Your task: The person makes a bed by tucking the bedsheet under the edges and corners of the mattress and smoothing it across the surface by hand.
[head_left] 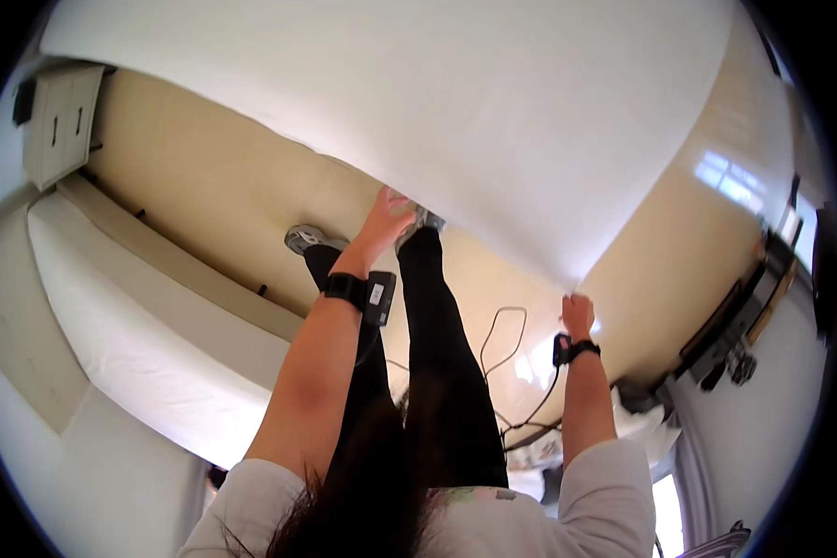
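Observation:
A broad white sheet point(493, 102) spreads over the upper part of the head view and narrows to a corner at the lower right. My right hand point(578, 314) is closed on that corner, which looks drawn taut toward me. My left hand point(387, 221) is at the sheet's near edge, its fingers apart and partly curled. It seems to hold nothing, and I cannot tell whether its fingertips touch the fabric. Each wrist wears a black strap with a small box point(378, 298).
Below are my shoes point(302, 239) on the tan floor point(195, 130). A second white-covered bed point(149, 321) stands at left, with a white drawer cabinet point(65, 126) beyond it. Cables point(521, 423) hang by my legs. Dark furniture point(725, 316) lines the right wall.

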